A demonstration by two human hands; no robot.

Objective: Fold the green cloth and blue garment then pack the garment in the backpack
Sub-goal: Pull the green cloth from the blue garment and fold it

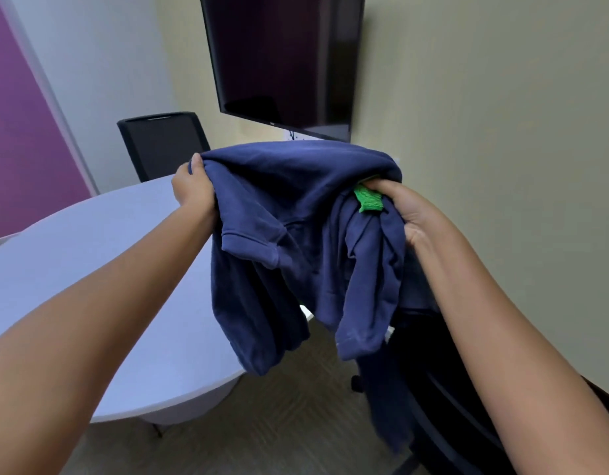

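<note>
Head view: both bare hands hold a dark navy blue fabric garment up in the air, past the right edge of a round pale lavender table. Left hand, at 9 o'clock of the garment, is pinched closed on its top edge. Right hand, at 3 o'clock, is clenched around bunched blue fabric and a bright green ribbed cloth, mostly hidden. Dark bulk at 5 o'clock, possibly a chair. Black wall screen at 12 o'clock.
</note>
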